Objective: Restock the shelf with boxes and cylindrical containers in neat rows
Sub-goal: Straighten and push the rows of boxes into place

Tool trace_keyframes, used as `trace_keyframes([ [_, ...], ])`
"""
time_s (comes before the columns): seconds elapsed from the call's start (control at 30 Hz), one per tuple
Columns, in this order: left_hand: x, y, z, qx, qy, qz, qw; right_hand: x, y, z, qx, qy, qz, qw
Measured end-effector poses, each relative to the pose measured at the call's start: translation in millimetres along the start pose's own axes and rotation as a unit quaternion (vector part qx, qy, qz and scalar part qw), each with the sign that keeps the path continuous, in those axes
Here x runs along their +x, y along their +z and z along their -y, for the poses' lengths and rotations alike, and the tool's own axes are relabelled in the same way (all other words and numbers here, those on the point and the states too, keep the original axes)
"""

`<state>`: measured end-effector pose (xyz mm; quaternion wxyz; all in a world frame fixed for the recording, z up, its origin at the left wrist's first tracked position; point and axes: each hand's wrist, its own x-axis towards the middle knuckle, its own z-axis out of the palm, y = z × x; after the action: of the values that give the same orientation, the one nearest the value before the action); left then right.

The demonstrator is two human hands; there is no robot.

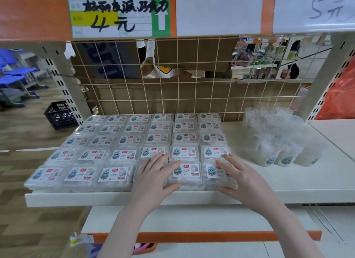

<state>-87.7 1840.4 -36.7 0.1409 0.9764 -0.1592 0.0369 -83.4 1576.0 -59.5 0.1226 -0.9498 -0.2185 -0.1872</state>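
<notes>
Several clear plastic boxes with white labels lie in neat rows on the white shelf (288, 182). My left hand (155, 179) rests flat on a front-row box, its thumb against the front edge of the middle front box (185, 174). My right hand (242, 178) lies with straight fingers on the rightmost front box (213, 173), thumb at its front edge. Both hands flank the middle front box. A cluster of clear cylindrical containers (278, 138) with small labels stands on the shelf to the right of the boxes.
A wire grid back panel (172, 88) closes the rear of the shelf, with cardboard behind it. An orange shelf rail with price labels (119, 15) hangs overhead. A black crate (59, 115) sits on the floor at left. A lower shelf (192, 219) lies below.
</notes>
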Motion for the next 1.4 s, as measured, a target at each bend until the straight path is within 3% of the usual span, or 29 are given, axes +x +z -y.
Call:
trace_keyframes([
  [0.2,5.9,-5.2,2.3,-0.004,0.001,0.032,0.999,0.9,-1.4,-1.5,-0.028,-0.022,-0.020,0.999],
  [0.73,6.9,-9.2,-0.7,0.024,0.011,0.015,1.000,4.5,5.2,-6.6,-0.046,-0.036,-0.059,0.997],
  [1.1,8.8,-0.5,-0.8,0.102,0.033,-0.002,0.994,6.3,-0.4,-2.1,-0.050,-0.010,0.004,0.999],
  [1.4,6.0,4.5,-2.9,0.068,0.011,-0.025,0.997,3.6,-7.1,5.6,-0.045,0.002,0.026,0.999],
])
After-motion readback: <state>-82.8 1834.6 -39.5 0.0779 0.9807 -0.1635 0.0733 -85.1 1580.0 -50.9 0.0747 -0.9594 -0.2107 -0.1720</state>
